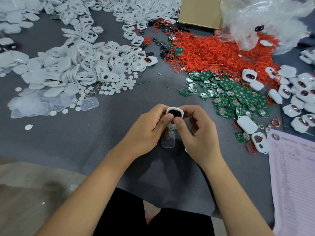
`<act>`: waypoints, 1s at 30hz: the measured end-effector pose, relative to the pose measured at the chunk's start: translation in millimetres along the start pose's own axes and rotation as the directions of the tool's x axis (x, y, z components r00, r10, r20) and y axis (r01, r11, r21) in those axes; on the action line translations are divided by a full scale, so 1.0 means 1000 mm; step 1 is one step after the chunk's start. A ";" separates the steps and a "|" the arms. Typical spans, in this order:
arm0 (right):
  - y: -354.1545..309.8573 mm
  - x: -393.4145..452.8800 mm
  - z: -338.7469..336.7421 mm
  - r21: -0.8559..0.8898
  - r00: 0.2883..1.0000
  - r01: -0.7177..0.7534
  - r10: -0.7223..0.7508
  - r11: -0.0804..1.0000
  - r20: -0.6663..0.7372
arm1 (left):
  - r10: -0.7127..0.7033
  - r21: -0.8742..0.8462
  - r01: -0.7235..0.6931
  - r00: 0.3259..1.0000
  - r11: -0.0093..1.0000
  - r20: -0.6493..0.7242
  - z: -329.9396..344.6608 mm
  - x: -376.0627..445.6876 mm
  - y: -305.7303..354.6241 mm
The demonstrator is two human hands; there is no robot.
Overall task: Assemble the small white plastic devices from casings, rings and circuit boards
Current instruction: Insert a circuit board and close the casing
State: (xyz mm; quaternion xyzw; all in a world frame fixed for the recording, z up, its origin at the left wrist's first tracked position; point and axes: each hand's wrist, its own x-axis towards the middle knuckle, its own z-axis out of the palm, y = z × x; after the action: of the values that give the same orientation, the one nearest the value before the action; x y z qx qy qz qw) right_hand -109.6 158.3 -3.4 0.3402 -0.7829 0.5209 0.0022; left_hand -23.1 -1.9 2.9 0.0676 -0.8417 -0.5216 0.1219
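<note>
Both hands hold one small white casing (pixel 175 111) with a dark insert, above the grey table. My left hand (pixel 150 128) grips its left side with the thumb pressed on the front. My right hand (pixel 197 132) grips the right side, thumb beside the left thumb. A clear plastic piece (pixel 168 139) lies on the table just under the hands. White casings (pixel 88 62) are heaped at the left. Red rings (pixel 218 55) pile at the upper right, green circuit boards (pixel 235 94) below them. Assembled white devices (pixel 296 97) lie at the right edge.
A cardboard box (pixel 199 12) and a crumpled clear plastic bag (pixel 265 19) stand at the back right. A pink printed sheet (pixel 293 176) covers the table's right front corner. Small white discs (pixel 109 89) and clear covers (pixel 39 103) lie at the left.
</note>
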 end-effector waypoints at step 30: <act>-0.001 0.000 0.000 0.007 0.999 0.006 -0.005 1.000 -0.031 | 0.051 -0.068 -0.057 0.996 0.996 -0.077 0.000 -0.001 -0.001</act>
State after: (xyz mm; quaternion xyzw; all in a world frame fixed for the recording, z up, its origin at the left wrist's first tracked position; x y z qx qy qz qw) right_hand -108.9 158.1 -2.4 0.3342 -0.7798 0.5291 0.0146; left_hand -22.3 -2.5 1.6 0.0600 -0.8192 -0.5445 0.1699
